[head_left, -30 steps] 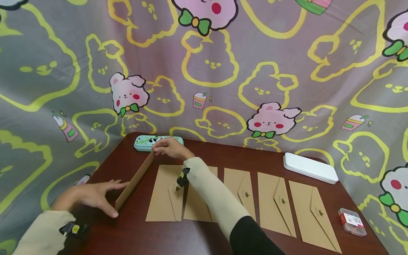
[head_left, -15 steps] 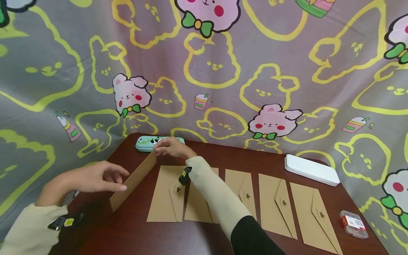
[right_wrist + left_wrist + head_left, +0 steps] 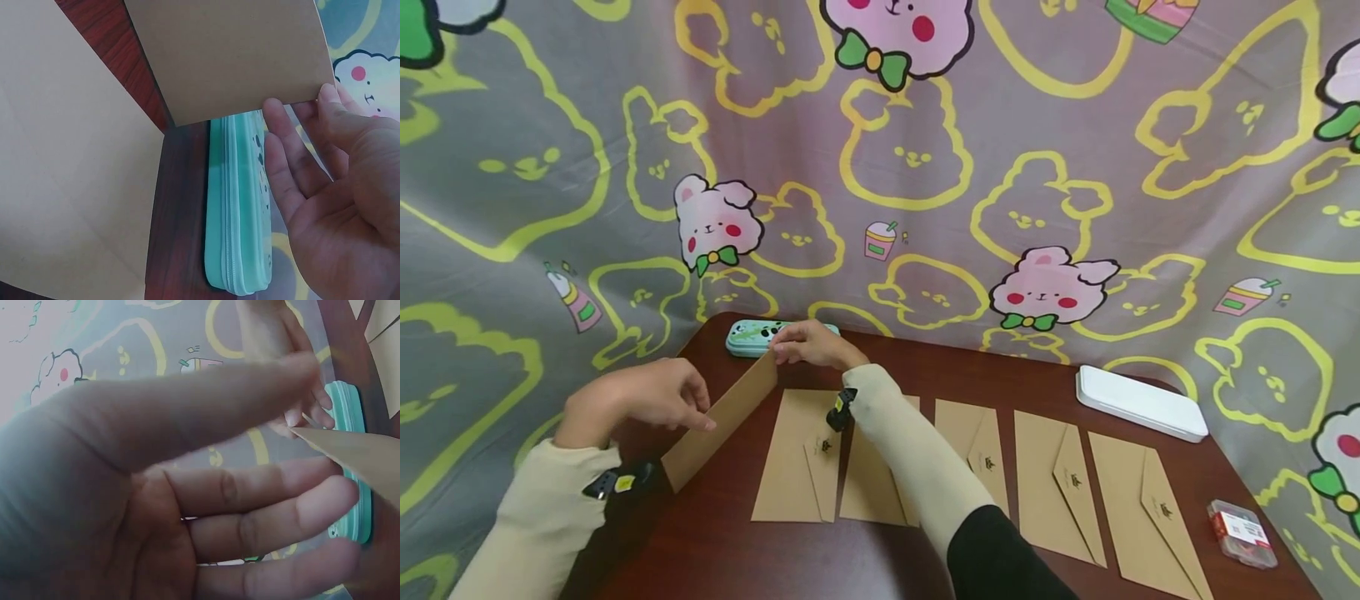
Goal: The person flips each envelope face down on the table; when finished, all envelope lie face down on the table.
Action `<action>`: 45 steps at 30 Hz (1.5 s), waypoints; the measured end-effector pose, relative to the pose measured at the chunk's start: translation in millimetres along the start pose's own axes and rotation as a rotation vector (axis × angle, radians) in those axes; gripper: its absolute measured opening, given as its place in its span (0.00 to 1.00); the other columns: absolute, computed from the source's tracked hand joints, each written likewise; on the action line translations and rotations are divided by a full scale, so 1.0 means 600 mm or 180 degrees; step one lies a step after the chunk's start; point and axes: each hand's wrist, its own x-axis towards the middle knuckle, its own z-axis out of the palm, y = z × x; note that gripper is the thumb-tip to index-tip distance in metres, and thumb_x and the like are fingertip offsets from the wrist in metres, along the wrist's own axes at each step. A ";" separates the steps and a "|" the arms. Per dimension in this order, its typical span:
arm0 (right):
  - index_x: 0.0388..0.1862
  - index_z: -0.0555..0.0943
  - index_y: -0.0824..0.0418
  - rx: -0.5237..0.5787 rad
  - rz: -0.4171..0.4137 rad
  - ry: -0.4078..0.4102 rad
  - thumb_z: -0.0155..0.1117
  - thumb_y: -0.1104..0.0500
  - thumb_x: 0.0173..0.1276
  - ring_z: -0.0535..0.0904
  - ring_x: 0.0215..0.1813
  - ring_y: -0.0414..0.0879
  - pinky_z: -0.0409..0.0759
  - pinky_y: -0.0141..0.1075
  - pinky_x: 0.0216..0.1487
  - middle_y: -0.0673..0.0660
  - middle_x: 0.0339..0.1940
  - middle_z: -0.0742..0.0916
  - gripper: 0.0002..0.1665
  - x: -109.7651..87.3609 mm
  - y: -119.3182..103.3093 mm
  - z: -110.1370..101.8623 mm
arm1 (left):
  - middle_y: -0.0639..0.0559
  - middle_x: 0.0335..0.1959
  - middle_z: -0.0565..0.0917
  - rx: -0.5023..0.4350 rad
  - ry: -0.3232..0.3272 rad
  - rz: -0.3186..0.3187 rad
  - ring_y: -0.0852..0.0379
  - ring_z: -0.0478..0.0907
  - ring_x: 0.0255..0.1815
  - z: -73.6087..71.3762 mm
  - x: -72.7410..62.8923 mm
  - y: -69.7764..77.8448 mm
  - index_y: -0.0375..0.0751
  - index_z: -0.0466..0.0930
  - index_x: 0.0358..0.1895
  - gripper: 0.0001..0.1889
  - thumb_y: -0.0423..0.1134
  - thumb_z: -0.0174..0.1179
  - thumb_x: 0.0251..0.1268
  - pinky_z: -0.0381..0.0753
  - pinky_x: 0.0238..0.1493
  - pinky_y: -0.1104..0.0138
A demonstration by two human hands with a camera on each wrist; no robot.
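A brown kraft envelope (image 3: 722, 421) stands on its long edge at the table's left side. My right hand (image 3: 812, 343) pinches its far upper corner between thumb and fingers; the right wrist view shows the thumb tip (image 3: 328, 94) at that corner. Around the near end hovers my left hand (image 3: 651, 396), thumb before the envelope and fingers behind. In the left wrist view, its thumb (image 3: 219, 403) and extended fingers (image 3: 269, 528) are spread apart, fingertips close to the envelope's edge. To the right lies a row of several envelopes, the nearest one (image 3: 786, 458) showing its flap and crown print.
A teal zipped pencil case (image 3: 745, 340) lies at the back left, just beyond my right hand. A white case (image 3: 1138, 402) is at the back right. A small clear plastic box (image 3: 1242, 533) sits at the right edge. Patterned cloth (image 3: 925, 292) hangs behind the table.
My left hand lifted off the envelope's near end, went up and left, then came back right over its top edge. The envelope tilted slightly while my right hand kept its corner.
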 end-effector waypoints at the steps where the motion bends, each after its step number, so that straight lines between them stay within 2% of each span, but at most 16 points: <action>1: 0.54 0.85 0.67 0.0002 0.0004 0.0001 0.59 0.61 0.78 0.88 0.54 0.56 0.86 0.39 0.55 0.66 0.53 0.89 0.13 0.000 0.001 0.000 | 0.51 0.29 0.84 -0.0018 -0.0006 -0.0008 0.56 0.79 0.28 0.001 0.000 0.000 0.37 0.84 0.42 0.16 0.45 0.74 0.60 0.79 0.31 0.62; 8: 0.54 0.86 0.64 -0.0060 0.0004 0.0014 0.59 0.58 0.79 0.89 0.50 0.48 0.86 0.36 0.53 0.62 0.53 0.89 0.14 -0.002 0.005 -0.001 | 0.51 0.23 0.81 -0.0169 0.0018 0.0013 0.56 0.76 0.23 0.007 0.002 0.006 0.39 0.86 0.35 0.06 0.37 0.72 0.61 0.76 0.27 0.63; 14: 0.56 0.85 0.65 -0.0039 -0.0018 0.0019 0.58 0.58 0.79 0.89 0.52 0.52 0.86 0.37 0.53 0.62 0.54 0.89 0.16 0.001 0.008 -0.001 | 0.52 0.26 0.84 -0.0022 0.0020 -0.0070 0.56 0.78 0.23 0.009 0.005 0.008 0.41 0.87 0.32 0.04 0.37 0.71 0.61 0.79 0.25 0.63; 19: 0.56 0.85 0.64 0.0006 -0.0032 0.0034 0.59 0.59 0.79 0.89 0.53 0.54 0.86 0.38 0.54 0.62 0.55 0.88 0.15 0.002 0.007 -0.002 | 0.52 0.21 0.82 0.0043 0.0023 -0.0170 0.56 0.77 0.20 0.015 0.006 0.009 0.43 0.86 0.28 0.05 0.35 0.69 0.61 0.76 0.21 0.64; 29: 0.64 0.81 0.66 0.0003 -0.0058 0.0112 0.59 0.59 0.79 0.89 0.52 0.53 0.86 0.36 0.53 0.62 0.54 0.89 0.20 0.005 0.015 0.006 | 0.52 0.18 0.81 0.0129 0.0153 -0.0121 0.56 0.78 0.17 0.022 0.006 0.011 0.43 0.84 0.23 0.09 0.31 0.65 0.60 0.77 0.20 0.64; 40: 0.61 0.81 0.67 0.0180 0.0215 0.0252 0.63 0.63 0.75 0.89 0.52 0.54 0.86 0.36 0.52 0.66 0.54 0.88 0.18 0.005 0.029 0.028 | 0.51 0.16 0.81 0.0110 0.0293 -0.0166 0.56 0.82 0.15 0.022 0.004 0.008 0.42 0.81 0.21 0.11 0.29 0.65 0.60 0.80 0.19 0.63; 45: 0.61 0.82 0.68 0.0079 0.0302 0.0213 0.64 0.63 0.75 0.89 0.52 0.53 0.86 0.34 0.50 0.67 0.52 0.89 0.18 0.002 0.037 0.037 | 0.50 0.18 0.83 0.0076 0.0301 -0.0130 0.56 0.83 0.16 0.020 0.002 0.006 0.40 0.82 0.24 0.08 0.29 0.65 0.61 0.82 0.20 0.61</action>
